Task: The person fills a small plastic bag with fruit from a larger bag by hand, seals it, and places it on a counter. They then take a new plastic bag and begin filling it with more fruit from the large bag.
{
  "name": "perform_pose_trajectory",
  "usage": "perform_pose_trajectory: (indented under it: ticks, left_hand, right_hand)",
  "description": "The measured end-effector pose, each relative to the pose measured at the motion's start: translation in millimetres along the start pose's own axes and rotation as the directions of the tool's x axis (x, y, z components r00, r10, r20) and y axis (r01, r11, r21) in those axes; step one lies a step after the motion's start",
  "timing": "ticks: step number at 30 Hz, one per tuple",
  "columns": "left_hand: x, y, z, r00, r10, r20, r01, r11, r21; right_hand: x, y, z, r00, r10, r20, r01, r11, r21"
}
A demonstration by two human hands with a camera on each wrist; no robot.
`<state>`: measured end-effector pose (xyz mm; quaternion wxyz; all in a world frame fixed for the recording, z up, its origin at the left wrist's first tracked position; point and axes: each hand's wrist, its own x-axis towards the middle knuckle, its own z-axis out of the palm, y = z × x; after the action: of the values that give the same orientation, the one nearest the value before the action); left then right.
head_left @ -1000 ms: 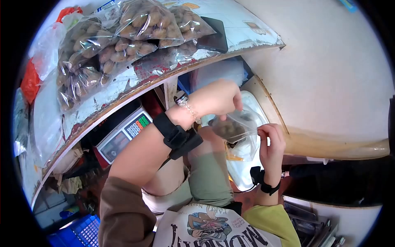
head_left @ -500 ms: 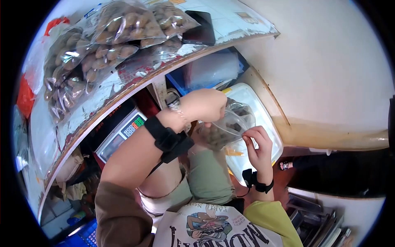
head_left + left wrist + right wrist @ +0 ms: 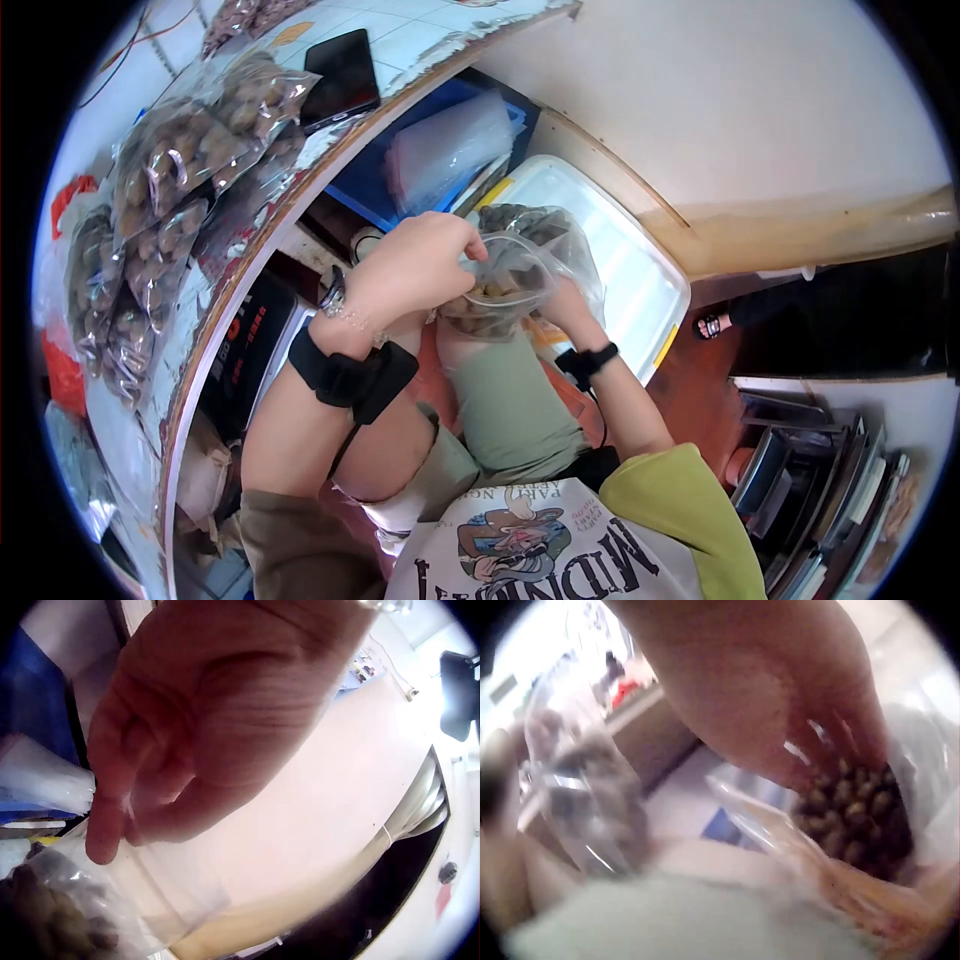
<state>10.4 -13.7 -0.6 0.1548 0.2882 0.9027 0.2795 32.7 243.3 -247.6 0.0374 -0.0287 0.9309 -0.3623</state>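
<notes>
My left hand (image 3: 425, 262) pinches the rim of a clear plastic bag (image 3: 508, 250) between thumb and fingers. That bag hangs above my thigh with some brown, round nuts (image 3: 487, 297) low inside it. In the left wrist view its thin plastic (image 3: 161, 874) trails below the fingers. My right hand (image 3: 780, 697) reaches down into a second clear bag (image 3: 776, 825); its fingers touch a heap of small brown nuts (image 3: 855, 814), fingertips partly hidden among them. In the head view this fuller bag (image 3: 545, 228) lies just beyond the held one, and plastic covers part of my right hand (image 3: 570, 305).
A white tray (image 3: 635, 275) with yellow corners lies under the fuller bag. Beside it a blue bin (image 3: 365, 180) contains a stack of clear bags (image 3: 450, 150). Several filled bags (image 3: 180, 155) and a phone (image 3: 340, 78) lie on the worn tabletop. A foot (image 3: 710, 325) shows at right.
My right hand has let go of the held bag's rim and moved down into the fuller bag. My left hand keeps its pinch. The head view has swung, shifting the tabletop leftward.
</notes>
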Motion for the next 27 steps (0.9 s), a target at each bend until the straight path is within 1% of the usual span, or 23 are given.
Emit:
perform_pose_trajectory:
  ticks: [1, 2, 3, 4, 6, 7, 8, 9, 10, 12, 13, 15, 17, 19, 21, 22, 24, 25, 27]
  left_hand:
    - [2.3, -1.7, 1.4, 1.0, -0.009, -0.005, 0.009, 1.0, -0.009]
    - [3.6, -4.4, 2.8, 1.0, -0.002, 0.0, 0.002, 1.0, -0.006]
    - [3.6, -7.0, 4.4, 1.0, 0.01, -0.011, -0.01, 1.0, -0.004]
    - [4.1, -8.5, 4.9, 1.0, 0.021, -0.024, -0.021, 1.0, -0.002]
    - [4.6, -8.5, 3.6, 0.999, 0.031, -0.036, -0.031, 0.999, -0.009]
    - [4.9, -8.5, 2.6, 0.998, 0.037, -0.053, -0.038, 0.999, -0.02]
    - [5.8, -8.6, 1.5, 0.998, 0.041, -0.045, -0.042, 0.999, -0.017]
    - [6.7, -8.4, 0.4, 1.0, 0.015, -0.016, -0.016, 0.999, -0.037]
    - [7.6, -7.9, -1.0, 1.0, -0.01, 0.012, 0.011, 0.998, -0.056]
    - [7.4, -6.0, -3.0, 1.0, -0.012, 0.025, 0.014, 0.998, -0.055]
    - [7.3, -5.0, -3.4, 0.999, -0.018, 0.03, 0.02, 0.998, -0.058]
    - [7.2, -3.7, -4.5, 0.999, -0.002, 0.036, 0.004, 0.998, -0.069]
    - [6.5, -7.4, -3.7, 0.999, 0.007, 0.041, -0.003, 0.997, -0.082]
    - [5.9, -14.4, -0.3, 0.992, 0.124, -0.031, -0.125, 0.992, -0.015]
    - [7.9, -16.0, 0.9, 0.994, 0.108, -0.004, -0.108, 0.993, -0.051]
    - [9.7, -15.8, 1.1, 0.996, 0.092, 0.019, -0.09, 0.992, -0.085]
    - [8.5, -12.4, -1.7, 0.996, 0.088, 0.024, -0.086, 0.993, -0.075]
    - [7.1, -10.9, -1.7, 0.996, 0.082, 0.029, -0.08, 0.995, -0.066]
    - [6.7, -10.3, -1.3, 0.997, 0.069, 0.041, -0.066, 0.995, -0.074]
  right_hand:
    - [3.5, 0.4, 5.2, 1.0, 0.008, -0.009, -0.008, 1.0, 0.003]
    - [7.4, 0.6, 9.8, 0.993, -0.072, -0.093, 0.055, 0.984, -0.171]
    - [11.4, -1.2, 12.6, 0.974, -0.164, -0.159, 0.101, 0.934, -0.344]
    - [17.7, -2.8, 14.5, 0.973, -0.16, -0.165, 0.096, 0.935, -0.341]
    - [31.3, -3.9, 17.6, 0.972, -0.117, -0.205, 0.012, 0.891, -0.454]
    - [38.8, -2.6, 17.3, 0.972, -0.111, -0.209, 0.006, 0.894, -0.448]
    - [47.0, -0.8, 15.7, 0.954, -0.166, -0.251, 0.011, 0.853, -0.522]
    - [53.8, 2.0, 14.2, 0.932, -0.222, -0.286, 0.01, 0.805, -0.593]
    - [60.2, -0.7, 9.4, 0.932, -0.215, -0.29, 0.003, 0.807, -0.59]
    - [68.1, -5.3, 1.2, 0.987, -0.011, -0.157, -0.074, 0.85, -0.521]
    - [67.0, -5.2, -0.1, 0.987, -0.006, -0.159, -0.079, 0.85, -0.52]
    - [65.4, -4.6, -1.0, 0.974, -0.106, -0.201, -0.03, 0.818, -0.574]
    - [67.5, -3.0, 1.8, 0.978, -0.092, -0.189, -0.041, 0.798, -0.601]
    - [67.8, -4.4, 2.6, 0.982, -0.076, -0.171, -0.049, 0.777, -0.628]
    - [68.9, -4.9, -0.6, 0.991, -0.061, -0.117, -0.02, 0.81, -0.586]
    - [69.0, -2.8, -0.1, 0.991, -0.059, -0.121, -0.024, 0.81, -0.586]
    - [65.0, -5.6, 2.4, 0.965, -0.179, -0.191, 0.019, 0.777, -0.629]
    - [64.0, -9.8, 1.7, 0.967, -0.173, -0.186, 0.018, 0.779, -0.627]
    - [68.6, -21.0, -3.3, 0.999, 0.025, -0.043, -0.044, 0.847, -0.529]
